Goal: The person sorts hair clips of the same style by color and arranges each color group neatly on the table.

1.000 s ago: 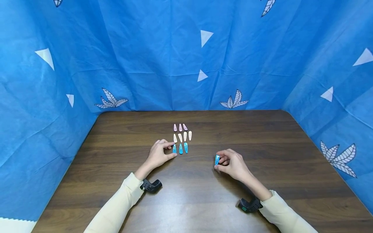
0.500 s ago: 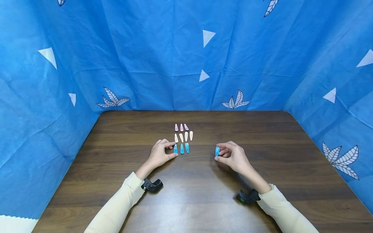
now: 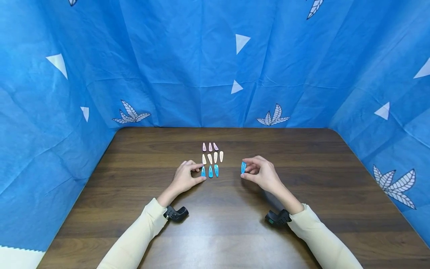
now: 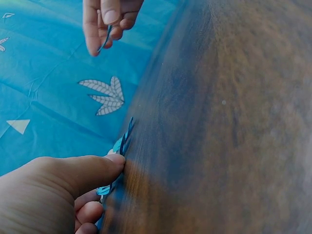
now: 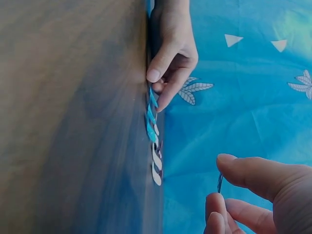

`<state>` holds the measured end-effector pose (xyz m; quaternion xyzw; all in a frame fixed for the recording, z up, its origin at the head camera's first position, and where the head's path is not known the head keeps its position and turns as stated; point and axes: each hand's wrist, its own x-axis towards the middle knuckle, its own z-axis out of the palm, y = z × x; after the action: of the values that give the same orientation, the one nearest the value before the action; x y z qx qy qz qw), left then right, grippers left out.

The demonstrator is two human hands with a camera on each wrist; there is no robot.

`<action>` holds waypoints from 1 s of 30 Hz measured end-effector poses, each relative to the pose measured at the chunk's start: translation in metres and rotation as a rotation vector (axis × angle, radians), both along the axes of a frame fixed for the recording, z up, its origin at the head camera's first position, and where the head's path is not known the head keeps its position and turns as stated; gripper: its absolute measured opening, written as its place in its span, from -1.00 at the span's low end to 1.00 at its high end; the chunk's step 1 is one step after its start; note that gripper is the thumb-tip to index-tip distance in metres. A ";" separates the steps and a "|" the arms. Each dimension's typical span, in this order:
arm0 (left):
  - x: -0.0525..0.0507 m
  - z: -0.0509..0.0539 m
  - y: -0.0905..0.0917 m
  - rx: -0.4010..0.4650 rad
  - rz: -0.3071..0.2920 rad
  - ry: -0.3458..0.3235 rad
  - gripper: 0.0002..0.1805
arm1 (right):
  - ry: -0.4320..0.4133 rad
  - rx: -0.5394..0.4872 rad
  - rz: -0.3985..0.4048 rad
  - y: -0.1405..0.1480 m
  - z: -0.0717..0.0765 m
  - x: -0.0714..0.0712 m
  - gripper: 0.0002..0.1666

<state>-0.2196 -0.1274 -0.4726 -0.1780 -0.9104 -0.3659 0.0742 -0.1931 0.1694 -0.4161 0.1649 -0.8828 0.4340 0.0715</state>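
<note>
In the head view my right hand [image 3: 265, 175] pinches a blue snap hair clip [image 3: 243, 167] by its two ends, between thumb and forefinger, above the table. Further left, my left hand [image 3: 185, 177] has thumb and forefinger at the two ends of the leftmost blue clip [image 3: 203, 172] of the front row. Two more blue clips lie beside it, a middle one [image 3: 210, 172] and a right one [image 3: 216, 170]. The right wrist view shows the held clip [image 5: 220, 183] edge-on, thumb above and forefinger below.
Behind the blue row lie several cream hair clips [image 3: 215, 157], then a row of pink ones [image 3: 210, 147]. All rest on a dark wooden table [image 3: 151, 149]. A blue patterned cloth [image 3: 181, 74] hangs around its back and sides.
My right hand has moved away from me and then left, carrying the blue hair clip closer to the rows. The left hand stays at the leftmost blue clip.
</note>
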 end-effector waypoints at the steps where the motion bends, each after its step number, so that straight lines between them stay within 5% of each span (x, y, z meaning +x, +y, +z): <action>1: 0.000 0.000 0.000 -0.001 0.000 0.000 -0.46 | -0.001 -0.001 0.008 -0.002 0.000 -0.002 -0.46; 16: -0.001 0.000 0.000 -0.009 -0.003 0.001 -0.47 | -0.058 -0.005 0.114 -0.039 -0.009 -0.034 -0.45; 30: -0.001 -0.001 0.000 -0.005 -0.001 0.000 -0.46 | -0.106 0.005 0.149 -0.056 -0.026 -0.045 -0.46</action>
<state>-0.2210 -0.1269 -0.4735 -0.1785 -0.9113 -0.3636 0.0738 -0.2382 0.1137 -0.4425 0.2073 -0.8716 0.4441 -0.0083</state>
